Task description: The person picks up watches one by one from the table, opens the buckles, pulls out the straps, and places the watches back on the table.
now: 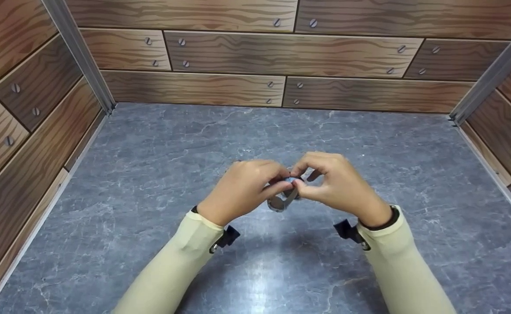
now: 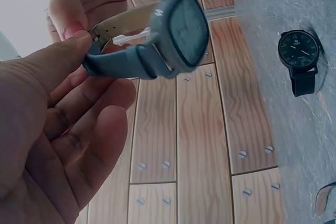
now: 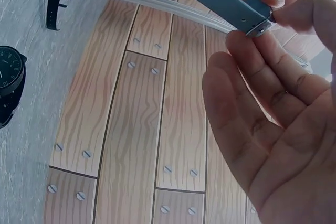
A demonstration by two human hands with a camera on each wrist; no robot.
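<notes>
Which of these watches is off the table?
The blue-strapped watch: left hand and right hand hold it up; the black watch and another strap lie on the table.

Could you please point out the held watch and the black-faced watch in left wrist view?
Held watch [image 2: 187,31]: left wrist view, on its dial.
Black-faced watch [image 2: 298,50]: left wrist view, on its dial.

Booth [image 1: 493,72] with plank-print walls [image 1: 255,54], marbled tabletop [image 1: 159,148]
</notes>
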